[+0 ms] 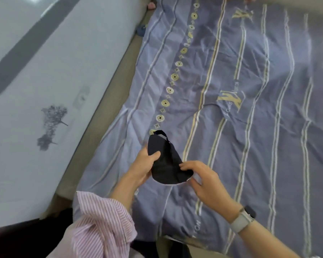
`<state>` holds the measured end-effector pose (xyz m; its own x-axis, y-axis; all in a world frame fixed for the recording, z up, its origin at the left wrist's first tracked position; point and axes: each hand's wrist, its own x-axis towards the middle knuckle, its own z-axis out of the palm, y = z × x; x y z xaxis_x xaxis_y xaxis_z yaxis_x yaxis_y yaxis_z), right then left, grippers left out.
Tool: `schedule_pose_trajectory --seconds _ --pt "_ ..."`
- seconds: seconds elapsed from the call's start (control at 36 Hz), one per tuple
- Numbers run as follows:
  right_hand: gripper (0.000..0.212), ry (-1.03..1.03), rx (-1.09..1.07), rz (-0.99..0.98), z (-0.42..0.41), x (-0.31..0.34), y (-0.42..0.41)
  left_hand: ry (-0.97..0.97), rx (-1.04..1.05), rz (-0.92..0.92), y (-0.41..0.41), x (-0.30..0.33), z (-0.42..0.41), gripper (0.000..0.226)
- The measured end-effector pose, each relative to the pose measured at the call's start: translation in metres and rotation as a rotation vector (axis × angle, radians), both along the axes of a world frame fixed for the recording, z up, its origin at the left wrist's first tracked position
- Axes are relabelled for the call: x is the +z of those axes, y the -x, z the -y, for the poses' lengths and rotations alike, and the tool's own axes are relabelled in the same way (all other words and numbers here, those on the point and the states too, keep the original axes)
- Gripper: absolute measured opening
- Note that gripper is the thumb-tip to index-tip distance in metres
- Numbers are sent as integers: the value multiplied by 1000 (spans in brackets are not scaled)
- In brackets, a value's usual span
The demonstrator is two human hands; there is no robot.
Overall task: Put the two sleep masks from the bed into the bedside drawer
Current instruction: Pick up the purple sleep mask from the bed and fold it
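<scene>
Hands both on dark fabric, held just above the bed (250, 127). Left hand (144, 164) grips the sleep mask (165, 161) at its left edge, thumb (154, 155) on top, other fingers underneath. Right hand (203, 179) pinches the right lower end, fingertips (184, 167) curled onto the fabric.

Count: dark navy bundle looks like one piece; cannot tell if a second mask is folded in with it. Pale lining shows along the lower rim and at the top end, where a strap (163, 135) loops. No other mask visible on the cover.

Containers: none in view, so nothing to report inside any; the drawer is out of frame.

Bed cover is blue-purple with pale and gold stripes, a line of round flower motifs and two gold logos. It lies wrinkled. Beige bed edge (108, 116) runs along its left, then the pale floor (45, 71).

Left arm wears one pink striped sleeve (101, 226), pushed up. Right wrist carries one watch (244, 218) on a grey band.
</scene>
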<state>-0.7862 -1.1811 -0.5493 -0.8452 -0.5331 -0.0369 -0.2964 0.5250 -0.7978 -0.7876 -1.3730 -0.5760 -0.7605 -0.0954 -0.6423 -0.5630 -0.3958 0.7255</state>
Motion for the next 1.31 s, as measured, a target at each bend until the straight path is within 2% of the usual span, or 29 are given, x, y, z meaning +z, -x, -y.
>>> schedule_pose_trajectory --seconds 0.08,0.14,0.19,0.25,0.31,0.42,0.5,0.56,0.61,0.64,0.69,0.72,0.75,0.83,0.92,1.0,1.06,1.19,1.31 --pt "23 108 -156 218 -19 11 -12 67 -271 -47 -29 9 -20 31" --pt "12 102 -210 268 -29 11 -15 -75 -351 -45 -44 16 -35 30" --pt "9 92 -239 320 -39 8 -16 -305 -335 -23 -54 24 -51 51" --pt "6 133 -282 433 -47 8 -20 -390 -281 -66 -63 26 -65 67" --pt "10 176 -349 483 -53 8 -27 -273 -202 -88 -74 29 -78 62" --pt "24 293 -391 517 -60 7 -44 194 -75 -96 -93 32 -98 18" --pt "38 288 -337 585 -60 3 -54 387 -9 -107 -104 30 -104 10" --pt "46 212 -261 561 -61 -2 -60 572 -99 -127 -112 27 -103 5" --pt "55 150 -198 462 -62 -6 -63 725 -300 -151 -119 26 -101 8" --pt "52 114 -159 402 -63 -7 -64 727 -378 -161 -122 26 -101 8" --pt "26 37 -57 271 -64 -8 -65 697 -423 -171 -126 27 -101 10" --pt "12 21 -42 228 -63 -8 -67 685 -376 -166 -128 27 -101 10" --pt "7 42 -71 204 -61 -8 -71 664 -265 -143 -129 29 -101 9" --pt "13 220 -283 220 -43 -4 -87 573 193 43 -128 34 -106 20" --pt "11 317 -343 273 -22 -1 -102 809 198 131 -126 34 -119 39" --pt "9 301 -278 319 -15 1 -105 1047 302 55 -135 40 -118 38" --pt "10 227 -223 278 -18 2 -105 1165 273 -49 -146 38 -110 31" --pt "19 171 -66 167 -11 10 -109 1197 157 -258 -173 36 -103 33" --pt "13 124 -30 132 3 13 -122 1138 238 -294 -190 38 -95 31"
